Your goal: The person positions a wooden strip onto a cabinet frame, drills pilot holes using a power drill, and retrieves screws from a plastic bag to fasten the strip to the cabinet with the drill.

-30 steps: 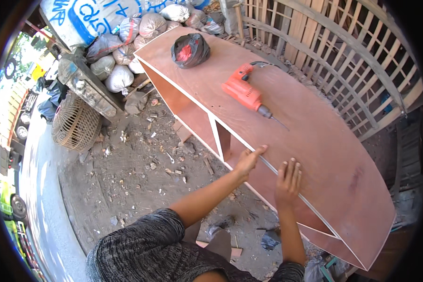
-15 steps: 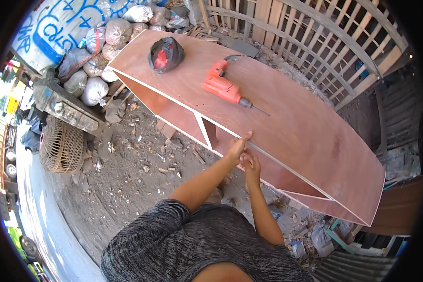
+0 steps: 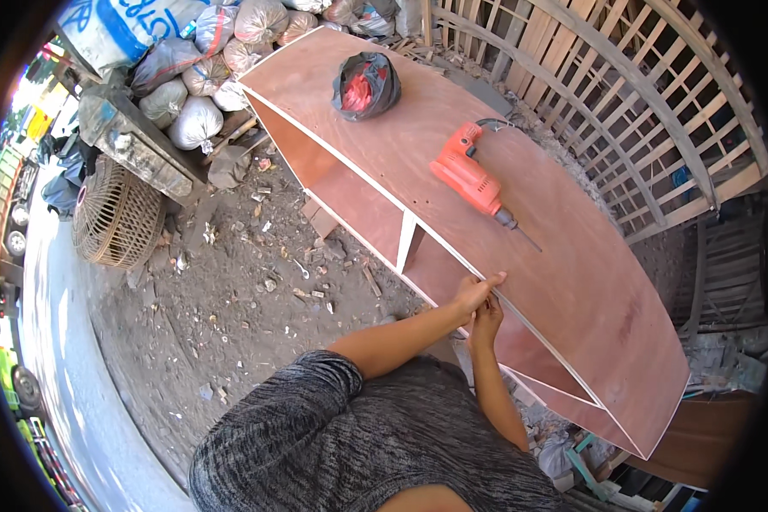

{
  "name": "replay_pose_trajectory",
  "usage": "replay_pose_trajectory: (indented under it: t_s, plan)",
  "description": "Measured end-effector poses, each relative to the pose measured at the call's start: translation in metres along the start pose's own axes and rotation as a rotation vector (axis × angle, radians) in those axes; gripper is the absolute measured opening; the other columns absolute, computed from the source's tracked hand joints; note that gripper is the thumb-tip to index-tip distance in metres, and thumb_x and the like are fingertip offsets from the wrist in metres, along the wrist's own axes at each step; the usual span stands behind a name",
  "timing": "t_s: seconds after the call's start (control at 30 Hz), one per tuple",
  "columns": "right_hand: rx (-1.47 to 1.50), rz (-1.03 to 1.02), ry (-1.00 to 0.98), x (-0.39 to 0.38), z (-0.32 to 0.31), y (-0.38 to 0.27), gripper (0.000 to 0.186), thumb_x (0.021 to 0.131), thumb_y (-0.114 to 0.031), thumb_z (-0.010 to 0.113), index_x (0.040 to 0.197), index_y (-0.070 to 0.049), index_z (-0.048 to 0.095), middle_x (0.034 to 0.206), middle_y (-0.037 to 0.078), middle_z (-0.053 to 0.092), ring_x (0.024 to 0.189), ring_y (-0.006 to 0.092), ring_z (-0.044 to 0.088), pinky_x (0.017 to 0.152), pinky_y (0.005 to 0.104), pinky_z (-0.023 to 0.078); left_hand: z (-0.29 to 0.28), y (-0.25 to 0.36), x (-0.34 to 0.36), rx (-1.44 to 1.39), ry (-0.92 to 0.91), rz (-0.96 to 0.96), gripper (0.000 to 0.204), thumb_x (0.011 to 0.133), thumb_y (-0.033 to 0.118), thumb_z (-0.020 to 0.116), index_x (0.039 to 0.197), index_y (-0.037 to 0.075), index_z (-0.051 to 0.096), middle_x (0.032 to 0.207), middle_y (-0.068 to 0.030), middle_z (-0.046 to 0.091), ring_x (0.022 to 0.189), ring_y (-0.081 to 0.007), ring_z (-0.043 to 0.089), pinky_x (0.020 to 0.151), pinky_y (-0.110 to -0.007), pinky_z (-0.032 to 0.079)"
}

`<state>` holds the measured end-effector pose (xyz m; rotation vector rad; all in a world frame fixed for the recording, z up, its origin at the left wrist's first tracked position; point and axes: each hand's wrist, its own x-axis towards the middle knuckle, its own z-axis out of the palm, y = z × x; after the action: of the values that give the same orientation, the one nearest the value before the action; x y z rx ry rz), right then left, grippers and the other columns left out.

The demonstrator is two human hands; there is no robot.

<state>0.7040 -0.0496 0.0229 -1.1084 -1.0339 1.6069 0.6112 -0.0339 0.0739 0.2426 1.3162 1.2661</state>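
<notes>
A long plywood cabinet (image 3: 572, 247) with an open front and white-edged boards lies before me. My left hand (image 3: 476, 295) grips its near top edge, one fingertip resting over the upper panel. Just below, my right hand (image 3: 488, 321) is closed against the left with curled fingers; anything in that pinch is hidden. An orange power drill (image 3: 468, 175) with a long thin bit lies on the panel beyond my hands, its bit pointing toward the right. Farther left on the panel sits a dark plastic bag (image 3: 384, 90), open at the top, with something red inside.
Filled sacks (image 3: 198, 124) are heaped at the far left, near a worn block-like structure (image 3: 132, 141) and a woven bamboo cage (image 3: 119, 218). A curved-looking wooden lattice (image 3: 606, 119) stands behind the cabinet. Small debris litters the dirt ground (image 3: 247, 290). Scrap lies at lower right.
The view has shifted, so the cabinet, drill and bag appear farther right. Both hands remain at about the same spot on the edge; the right hand's fingers have drawn in closer under the left.
</notes>
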Motion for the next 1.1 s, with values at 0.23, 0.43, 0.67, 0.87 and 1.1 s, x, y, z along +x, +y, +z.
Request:
replay_pose_trajectory:
  t_s: [0.23, 0.43, 0.67, 0.87, 1.1]
  plan:
    - [0.353, 0.205, 0.086, -0.019, -0.01, 0.001, 0.02, 0.096, -0.017, 0.064, 0.112, -0.006, 0.065, 0.103, 0.001, 0.063, 0.094, 0.0101, 0.058, 0.082, 0.0242, 0.046, 0.008, 0.013, -0.007, 0.082, 0.049, -0.113, 0.057, 0.08, 0.052, 0.075, 0.085, -0.004, 0.063, 0.075, -0.0088, 0.061, 0.058, -0.0159, 0.056, 0.056, -0.037, 0.05]
    - [-0.282, 0.447, -0.048, -0.042, -0.092, -0.036, 0.015, 0.098, -0.018, 0.059, 0.108, -0.007, 0.062, 0.094, 0.005, 0.065, 0.083, 0.0125, 0.061, 0.072, 0.0261, 0.048, 0.005, 0.004, 0.002, 0.048, -0.032, -0.003, 0.056, 0.085, 0.043, 0.074, 0.111, -0.006, 0.063, 0.104, -0.01, 0.066, 0.091, -0.0191, 0.065, 0.085, -0.035, 0.053]
    - [-0.335, 0.086, -0.153, -0.046, -0.097, -0.152, 0.013, 0.096, -0.015, 0.06, 0.092, -0.004, 0.057, 0.072, 0.006, 0.06, 0.065, 0.0135, 0.059, 0.061, 0.0267, 0.046, 0.013, -0.013, 0.006, -0.33, -0.1, 0.035, 0.041, 0.09, 0.028, 0.073, 0.115, -0.003, 0.062, 0.108, -0.0098, 0.067, 0.095, -0.0194, 0.067, 0.087, -0.034, 0.056]
    - [-0.238, -0.101, -0.148, 0.034, -0.084, -0.196, 0.009, 0.093, -0.007, 0.062, 0.092, -0.001, 0.056, 0.078, 0.01, 0.063, 0.072, 0.0178, 0.063, 0.064, 0.0293, 0.049, 0.015, -0.021, 0.016, -0.303, -0.068, 0.006, 0.046, 0.088, 0.028, 0.074, 0.118, -0.004, 0.059, 0.112, -0.0125, 0.066, 0.101, -0.0219, 0.065, 0.089, -0.037, 0.054]
    - [-0.394, -0.041, -0.06, 0.09, -0.085, -0.185, 0.019, 0.094, -0.005, 0.063, 0.112, 0.002, 0.065, 0.091, 0.01, 0.07, 0.083, 0.0146, 0.068, 0.071, 0.0251, 0.054, 0.019, -0.013, 0.013, -0.27, -0.049, 0.023, 0.05, 0.089, 0.027, 0.073, 0.12, -0.008, 0.056, 0.117, -0.0162, 0.065, 0.106, -0.0254, 0.064, 0.094, -0.041, 0.053]
